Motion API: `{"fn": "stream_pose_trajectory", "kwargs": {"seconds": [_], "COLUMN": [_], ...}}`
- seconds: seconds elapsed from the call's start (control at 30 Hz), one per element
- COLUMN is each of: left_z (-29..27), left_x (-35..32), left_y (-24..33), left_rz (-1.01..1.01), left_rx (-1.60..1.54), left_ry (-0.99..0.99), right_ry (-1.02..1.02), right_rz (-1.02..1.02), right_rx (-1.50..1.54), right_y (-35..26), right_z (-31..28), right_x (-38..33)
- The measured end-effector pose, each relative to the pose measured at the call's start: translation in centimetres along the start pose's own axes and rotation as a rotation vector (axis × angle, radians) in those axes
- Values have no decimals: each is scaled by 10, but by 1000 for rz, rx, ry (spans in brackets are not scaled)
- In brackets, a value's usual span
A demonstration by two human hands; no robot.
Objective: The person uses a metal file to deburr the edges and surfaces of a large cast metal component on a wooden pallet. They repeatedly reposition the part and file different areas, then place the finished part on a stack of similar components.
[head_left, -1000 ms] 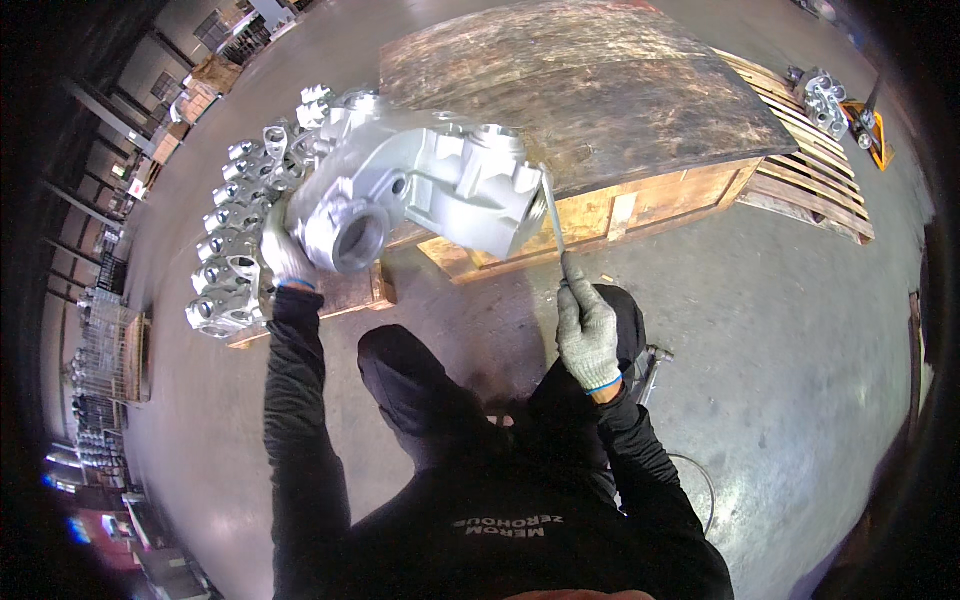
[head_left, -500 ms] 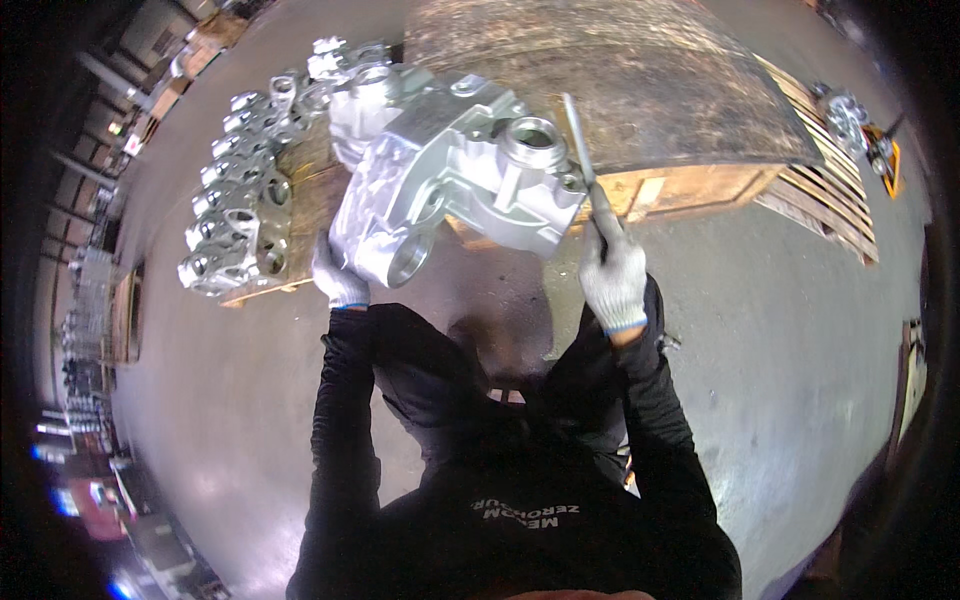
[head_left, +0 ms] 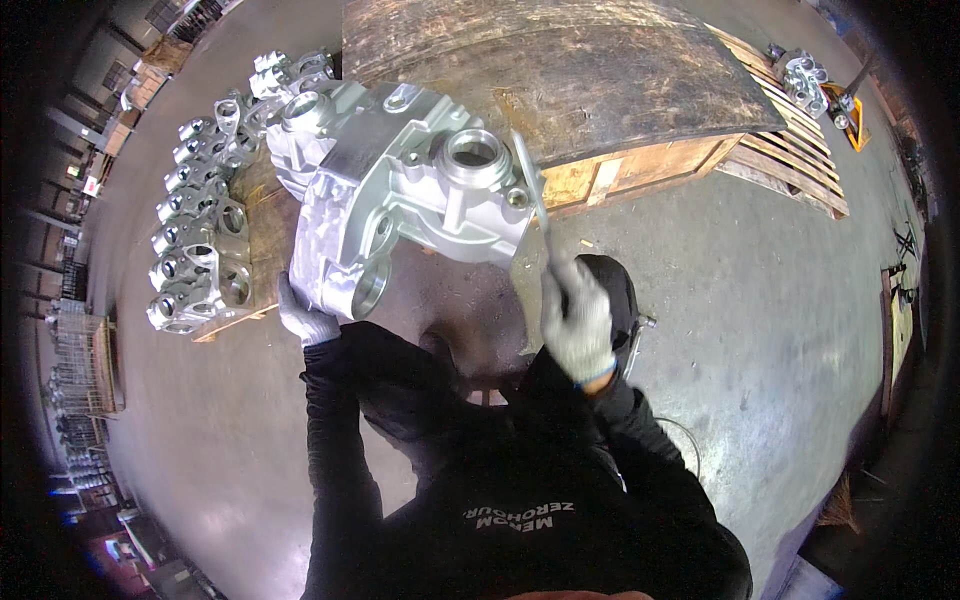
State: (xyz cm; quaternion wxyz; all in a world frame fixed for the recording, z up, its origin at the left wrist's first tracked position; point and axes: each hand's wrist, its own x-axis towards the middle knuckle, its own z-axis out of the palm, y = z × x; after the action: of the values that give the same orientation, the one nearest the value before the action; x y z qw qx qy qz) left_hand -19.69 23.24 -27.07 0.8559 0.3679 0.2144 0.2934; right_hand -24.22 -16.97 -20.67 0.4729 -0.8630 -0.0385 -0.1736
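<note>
A large silver metal casting (head_left: 335, 195) with round bored openings rests at the near edge of the wooden bench. My left hand (head_left: 303, 318), in a white knit glove, is closed on its lower left corner; some fingers are hidden behind the metal. In my gloved right hand (head_left: 582, 325) is a long flat file (head_left: 530, 180), gripped by its dark handle. The file's blade points away from me and lies along the casting's right end, beside the round boss. Whether the blade touches the metal I cannot tell.
Several smaller silver castings (head_left: 200, 235) stand in rows on the left. A dark-topped wooden bench (head_left: 580, 80) spans the far side. Far right are a slatted pallet (head_left: 775, 150), more castings (head_left: 803, 80) and a yellow pallet jack (head_left: 850, 120). My knees straddle the space below the casting.
My right hand and the file have drawn back slightly toward me along the casting's right end. The whole scene has shifted left in view; my left hand keeps its hold.
</note>
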Motion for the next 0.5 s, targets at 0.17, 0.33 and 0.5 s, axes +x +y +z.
{"fn": "stream_pose_trajectory", "kwargs": {"seconds": [0.17,0.33,0.5], "left_z": [4,6,9], "left_x": [-4,-8,-9], "left_y": [2,3,3], "left_rz": [40,72,79], "left_rx": [83,85,117], "left_ry": [2,-25,25], "right_ry": [107,0,16], "right_rz": [-94,35,-32], "right_rx": [-74,-35,57], "right_y": [-1,5,9], "right_z": [-2,-3,-15], "right_x": [6,3,9]}}
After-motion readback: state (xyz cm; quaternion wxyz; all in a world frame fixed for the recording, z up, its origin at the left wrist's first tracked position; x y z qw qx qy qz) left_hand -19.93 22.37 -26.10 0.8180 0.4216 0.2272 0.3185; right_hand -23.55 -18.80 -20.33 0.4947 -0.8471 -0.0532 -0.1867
